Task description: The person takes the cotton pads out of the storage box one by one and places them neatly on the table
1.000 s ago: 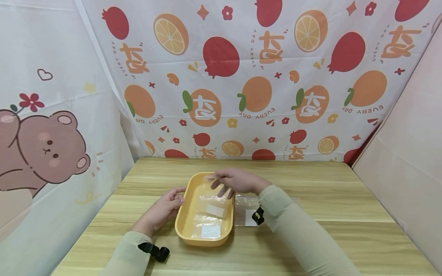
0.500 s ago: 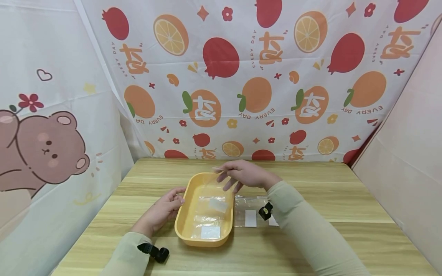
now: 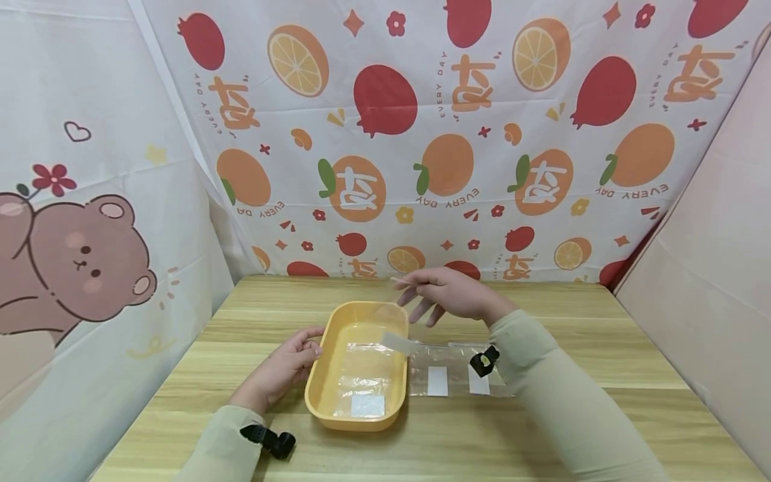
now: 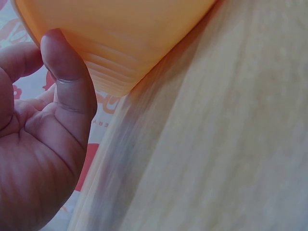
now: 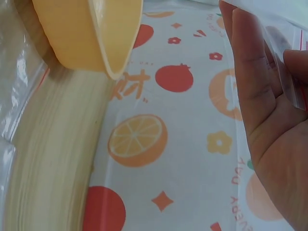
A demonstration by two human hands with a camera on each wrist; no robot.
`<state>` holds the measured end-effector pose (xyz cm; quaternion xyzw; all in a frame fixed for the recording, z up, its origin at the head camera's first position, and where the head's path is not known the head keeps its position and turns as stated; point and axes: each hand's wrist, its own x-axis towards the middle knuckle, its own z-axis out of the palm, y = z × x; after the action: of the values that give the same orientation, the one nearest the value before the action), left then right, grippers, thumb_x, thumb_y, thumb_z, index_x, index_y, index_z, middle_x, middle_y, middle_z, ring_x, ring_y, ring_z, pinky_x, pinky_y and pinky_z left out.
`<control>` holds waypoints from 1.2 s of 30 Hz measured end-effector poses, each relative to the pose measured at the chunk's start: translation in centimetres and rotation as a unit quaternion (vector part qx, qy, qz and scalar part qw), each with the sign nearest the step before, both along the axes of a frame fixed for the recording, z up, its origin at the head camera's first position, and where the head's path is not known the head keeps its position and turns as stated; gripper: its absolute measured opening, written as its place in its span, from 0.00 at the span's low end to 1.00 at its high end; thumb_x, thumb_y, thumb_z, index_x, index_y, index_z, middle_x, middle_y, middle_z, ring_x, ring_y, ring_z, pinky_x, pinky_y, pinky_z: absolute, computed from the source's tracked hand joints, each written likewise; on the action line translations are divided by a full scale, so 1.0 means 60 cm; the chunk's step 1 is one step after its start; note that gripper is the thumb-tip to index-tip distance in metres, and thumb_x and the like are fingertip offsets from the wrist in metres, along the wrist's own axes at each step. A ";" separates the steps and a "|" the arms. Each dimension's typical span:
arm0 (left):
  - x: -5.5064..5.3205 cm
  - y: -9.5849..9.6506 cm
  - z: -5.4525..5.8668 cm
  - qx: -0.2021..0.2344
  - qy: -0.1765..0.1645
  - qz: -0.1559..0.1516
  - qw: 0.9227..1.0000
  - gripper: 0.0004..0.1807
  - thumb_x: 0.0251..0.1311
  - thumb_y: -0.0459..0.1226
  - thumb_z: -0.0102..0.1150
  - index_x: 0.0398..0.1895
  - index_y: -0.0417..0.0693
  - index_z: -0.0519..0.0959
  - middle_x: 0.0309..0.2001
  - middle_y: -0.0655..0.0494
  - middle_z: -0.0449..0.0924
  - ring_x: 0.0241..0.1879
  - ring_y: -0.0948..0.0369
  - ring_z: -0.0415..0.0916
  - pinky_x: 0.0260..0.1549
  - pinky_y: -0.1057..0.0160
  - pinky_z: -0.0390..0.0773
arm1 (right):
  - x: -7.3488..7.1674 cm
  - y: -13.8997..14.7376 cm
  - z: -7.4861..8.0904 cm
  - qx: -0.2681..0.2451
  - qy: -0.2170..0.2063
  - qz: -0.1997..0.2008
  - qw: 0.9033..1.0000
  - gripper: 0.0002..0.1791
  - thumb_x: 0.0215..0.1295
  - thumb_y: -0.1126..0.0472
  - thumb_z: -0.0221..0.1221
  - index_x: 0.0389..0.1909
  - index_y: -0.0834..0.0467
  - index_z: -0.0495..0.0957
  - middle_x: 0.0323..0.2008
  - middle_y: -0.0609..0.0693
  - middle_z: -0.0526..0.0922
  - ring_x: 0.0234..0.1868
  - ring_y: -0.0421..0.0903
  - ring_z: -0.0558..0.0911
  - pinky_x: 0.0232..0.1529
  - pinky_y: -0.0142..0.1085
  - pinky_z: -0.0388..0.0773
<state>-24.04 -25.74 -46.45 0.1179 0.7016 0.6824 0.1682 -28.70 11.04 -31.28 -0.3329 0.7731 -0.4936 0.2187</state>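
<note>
A yellow plastic tray [image 3: 314,395] stands on the table. My left hand [image 3: 286,368] grips its left rim, the thumb over the edge; the left wrist view shows the thumb [image 4: 67,72] against the tray's wall [image 4: 134,33]. My right hand [image 3: 452,294] pinches a clear zip bag by its top edge, above the tray's far right corner. The bag's white patch [image 3: 397,343] hangs across the right rim. In the right wrist view, clear plastic [image 5: 279,48] sits between thumb and fingers. Inside the tray lies clear bagging with a white patch [image 3: 367,405].
Just right of the tray, two clear zip bags with white patches [image 3: 438,381] [image 3: 478,383] lie flat on the wooden table [image 3: 289,304]. The second is partly behind my right wrist. A fruit-print cloth [image 3: 446,227] hangs along the table's back edge.
My right hand has moved up and to the right, drawing the pinched bag from over the tray to its right rim. My left hand and the tray have stayed put.
</note>
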 end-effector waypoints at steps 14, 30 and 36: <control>0.002 -0.003 -0.002 -0.001 0.000 0.000 1.000 0.32 0.76 0.35 0.49 0.76 0.33 0.50 0.43 0.46 0.73 0.43 0.57 0.79 0.44 0.56 0.84 | 0.005 0.061 -0.009 0.005 -0.008 -0.023 1.000 0.20 0.81 0.61 0.43 0.65 0.51 0.76 0.52 0.56 0.83 0.43 0.56 0.87 0.37 0.49 0.86; 0.004 -0.001 0.002 -0.002 -0.003 0.004 1.000 0.32 0.76 0.34 0.49 0.76 0.33 0.51 0.44 0.44 0.73 0.44 0.55 0.79 0.44 0.55 0.84 | 0.005 0.119 -0.024 0.020 -0.010 -0.048 0.999 0.19 0.82 0.62 0.43 0.64 0.53 0.76 0.52 0.59 0.83 0.43 0.58 0.86 0.36 0.47 0.85; 0.003 -0.002 0.002 -0.003 0.000 0.004 1.000 0.32 0.76 0.34 0.49 0.76 0.34 0.51 0.44 0.42 0.73 0.45 0.54 0.79 0.45 0.54 0.84 | 0.006 0.143 -0.024 0.016 -0.021 -0.061 0.998 0.19 0.82 0.61 0.42 0.65 0.55 0.75 0.54 0.64 0.80 0.43 0.59 0.85 0.36 0.46 0.85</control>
<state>-23.86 -25.84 -46.34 0.1147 0.7037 0.6812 0.1662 -28.33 19.62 -32.74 -0.2714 0.7951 -0.5002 0.2096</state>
